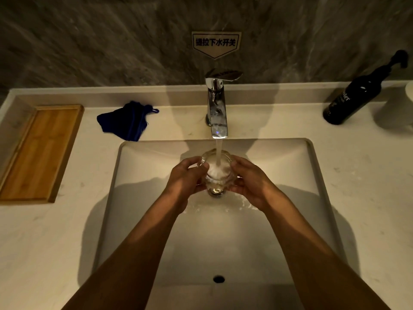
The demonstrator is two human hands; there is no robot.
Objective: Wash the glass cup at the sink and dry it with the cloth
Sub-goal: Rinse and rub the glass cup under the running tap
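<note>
While water runs from the tap into it, we hold the cup upright over the sink, mouth up and squarely under the stream. Our left hand wraps its left side and our right hand its right, both closed on the glass, so it sits between our palms with its long axis vertical. The cloth lies crumpled on the counter to the far left of the tap, well apart from the cup; our left hand is the nearer one to it, and nothing stands between them. A wooden tray sits farther left, a dark bottle far right. We judge washing is under way and drying not yet begun.
</note>
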